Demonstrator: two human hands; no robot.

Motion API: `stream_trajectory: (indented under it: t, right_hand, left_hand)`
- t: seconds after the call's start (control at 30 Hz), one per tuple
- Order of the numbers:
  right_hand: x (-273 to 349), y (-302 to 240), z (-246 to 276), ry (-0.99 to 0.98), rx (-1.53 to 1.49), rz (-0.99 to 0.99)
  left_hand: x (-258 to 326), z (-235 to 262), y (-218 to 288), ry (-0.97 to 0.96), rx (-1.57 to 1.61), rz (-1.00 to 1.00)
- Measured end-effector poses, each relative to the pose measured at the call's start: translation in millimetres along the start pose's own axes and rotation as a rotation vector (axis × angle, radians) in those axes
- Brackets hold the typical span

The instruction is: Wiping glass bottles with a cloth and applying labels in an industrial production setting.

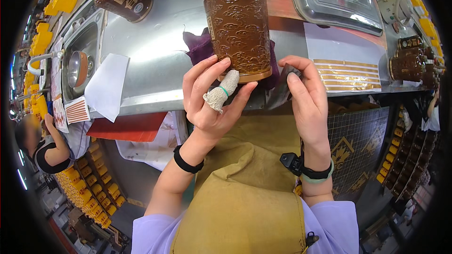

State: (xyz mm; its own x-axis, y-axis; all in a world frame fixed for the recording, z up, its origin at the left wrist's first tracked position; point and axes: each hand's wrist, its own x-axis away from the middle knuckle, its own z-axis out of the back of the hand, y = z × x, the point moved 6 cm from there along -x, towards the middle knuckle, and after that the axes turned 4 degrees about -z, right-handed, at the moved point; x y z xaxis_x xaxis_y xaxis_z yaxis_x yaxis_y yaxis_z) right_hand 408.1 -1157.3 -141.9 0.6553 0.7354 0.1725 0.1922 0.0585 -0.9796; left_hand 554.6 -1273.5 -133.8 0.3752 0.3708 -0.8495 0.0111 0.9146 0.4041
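At the metal counter point(150, 61), the left hand point(209, 96) curls its fingers against a brown bottle point(238, 28); the right hand point(308, 96) pinches a dark sheet point(278, 89) between fingers

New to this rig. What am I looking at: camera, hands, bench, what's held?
There's no robot here, just a person's own two hands. The single picture comes from a fisheye camera worn on the head, the left one of a pair, looking down; that's why straight edges bend.

The left hand holds a brown embossed bottle near its base, with a cloth cover on one finger. The right hand pinches a thin dark piece; its material is unclear.

On the metal bench lie a purple cloth behind the bottle, a white sheet to the left and gold strips to the right.
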Motion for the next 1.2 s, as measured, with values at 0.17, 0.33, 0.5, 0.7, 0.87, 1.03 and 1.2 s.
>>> stream_trajectory:
  t: [0.17,0.33,0.5,0.7,0.87,1.03,1.2]
  right_hand:
    - [1,-18,4,0.064,0.160,0.163]
    - [3,-30,-8,0.187,0.353,0.303]
    - [9,-36,-29,0.135,0.589,0.379]
    - [6,-39,-15,0.301,0.777,0.402]
    - [7,-38,10,0.352,0.763,0.359]
    - [14,-45,14,0.360,0.753,0.371]
    - [18,-57,-10,0.278,0.717,0.438]
  left_hand:
    - [3,-1,4,-0.053,-0.099,0.018]
    - [6,-2,6,-0.089,-0.177,-0.085]
    - [12,-5,6,-0.130,-0.179,-0.055]
    - [14,-7,12,-0.214,-0.269,-0.094]
    - [13,-22,24,-0.163,-0.359,-0.010]
    - [7,-30,37,-0.235,-0.436,-0.071]
    - [-12,5,10,-0.179,-0.110,0.103]
